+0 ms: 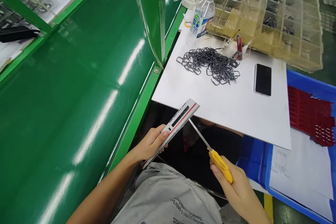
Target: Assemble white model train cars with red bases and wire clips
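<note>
My left hand is closed round a long white panel strip with a red stripe and a black slot; it slants up toward the white table's front edge. My right hand grips the yellow handle of a screwdriver. Its thin metal shaft points up-left and its tip touches the strip's underside near the upper end. Both hands hover over my lap, below the table edge.
The white table top carries a pile of grey metal clips, a black phone, a water bottle and a compartment tray. A green conveyor belt runs on the left. A blue bin with red parts is on the right.
</note>
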Available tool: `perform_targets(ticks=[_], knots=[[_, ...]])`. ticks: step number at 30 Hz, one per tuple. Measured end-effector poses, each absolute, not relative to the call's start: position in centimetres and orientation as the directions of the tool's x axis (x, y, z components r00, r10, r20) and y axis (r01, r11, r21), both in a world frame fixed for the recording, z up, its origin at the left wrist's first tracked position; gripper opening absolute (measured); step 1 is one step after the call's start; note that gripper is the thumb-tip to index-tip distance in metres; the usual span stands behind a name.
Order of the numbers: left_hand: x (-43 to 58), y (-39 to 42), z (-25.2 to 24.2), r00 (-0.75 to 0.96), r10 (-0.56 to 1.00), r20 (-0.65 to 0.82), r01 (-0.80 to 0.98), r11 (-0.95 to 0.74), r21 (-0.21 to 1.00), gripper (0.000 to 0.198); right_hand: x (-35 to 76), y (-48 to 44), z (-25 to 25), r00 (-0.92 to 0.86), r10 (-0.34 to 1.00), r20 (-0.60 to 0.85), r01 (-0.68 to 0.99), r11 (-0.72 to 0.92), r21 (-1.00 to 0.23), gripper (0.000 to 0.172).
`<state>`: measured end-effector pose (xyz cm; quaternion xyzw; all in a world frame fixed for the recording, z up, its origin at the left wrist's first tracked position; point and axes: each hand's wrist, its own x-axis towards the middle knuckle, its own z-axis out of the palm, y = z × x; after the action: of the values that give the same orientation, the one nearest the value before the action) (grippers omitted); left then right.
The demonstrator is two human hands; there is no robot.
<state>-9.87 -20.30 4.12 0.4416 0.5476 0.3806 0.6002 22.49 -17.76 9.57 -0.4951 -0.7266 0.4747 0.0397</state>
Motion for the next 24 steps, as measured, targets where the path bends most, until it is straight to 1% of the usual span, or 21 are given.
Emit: perform_targets(ticks=[1,3,5,6,7,10,11,12,13,16,17,20,21,22,24], knots=[[-9.9,-20.3,4.2,0.104,0.942,-0.318,0.029,0.317,0.948,0.058,22.5,-17.8,9.7,-0.530,0.731,-0.431,0.686,0.071,-0.724,0.030],[-10.1,-20.1,4.4,0.085,0.949,-0.304,0.040,0.301,0.953,0.058,22.2,-18.3,9.6,-0.599,0.617,-0.511,0.715,0.124,-0.688,0.023],[-10.3,-20.0,4.5,0.082,0.954,-0.289,0.063,0.284,0.957,0.057,22.1,-19.0,9.4,-0.629,0.515,-0.582,0.739,0.164,-0.653,0.017],[-10.3,-20.0,4.6,0.085,0.954,-0.287,0.068,0.282,0.957,0.056,22.1,-19.2,9.2,-0.622,0.515,-0.590,0.745,0.157,-0.649,0.017],[-10.3,-20.0,4.6,0.093,0.952,-0.292,0.068,0.286,0.956,0.056,22.3,-19.2,9.1,-0.601,0.555,-0.575,0.745,0.130,-0.654,0.020],[-10.3,-20.0,4.6,0.105,0.945,-0.310,0.046,0.306,0.951,0.056,23.3,-18.5,9.1,-0.482,0.733,-0.480,0.717,0.016,-0.697,0.034],[-10.3,-20.0,4.6,0.102,0.944,-0.314,0.038,0.311,0.950,0.056,23.4,-18.3,9.2,-0.461,0.758,-0.462,0.712,0.004,-0.702,0.035],[-10.3,-20.0,4.6,0.094,0.945,-0.313,0.034,0.311,0.950,0.056,23.5,-18.3,9.2,-0.469,0.748,-0.470,0.715,0.009,-0.699,0.034],[-10.2,-20.0,4.6,0.086,0.947,-0.310,0.034,0.309,0.951,0.056,23.3,-18.4,9.3,-0.503,0.707,-0.497,0.723,0.030,-0.690,0.031],[-10.2,-20.0,4.6,0.081,0.950,-0.302,0.050,0.299,0.953,0.055,22.7,-19.2,9.2,-0.613,0.535,-0.581,0.738,0.123,-0.664,0.018],[-10.2,-20.0,4.5,0.087,0.949,-0.304,0.052,0.301,0.952,0.055,22.6,-19.3,9.1,-0.618,0.532,-0.579,0.736,0.131,-0.664,0.017],[-10.1,-20.0,4.4,0.103,0.942,-0.319,0.041,0.317,0.948,0.056,22.9,-19.1,9.0,-0.537,0.670,-0.512,0.725,0.057,-0.686,0.026],[-10.1,-20.1,4.3,0.102,0.941,-0.321,0.040,0.319,0.947,0.056,22.9,-19.0,9.0,-0.516,0.692,-0.505,0.722,0.035,-0.691,0.027],[-10.1,-20.1,4.2,0.096,0.942,-0.321,0.043,0.318,0.947,0.057,23.0,-19.0,9.0,-0.524,0.676,-0.518,0.725,0.035,-0.688,0.025],[-10.1,-20.1,4.2,0.087,0.945,-0.314,0.059,0.309,0.949,0.057,22.8,-19.2,8.9,-0.599,0.552,-0.581,0.742,0.109,-0.662,0.014]])
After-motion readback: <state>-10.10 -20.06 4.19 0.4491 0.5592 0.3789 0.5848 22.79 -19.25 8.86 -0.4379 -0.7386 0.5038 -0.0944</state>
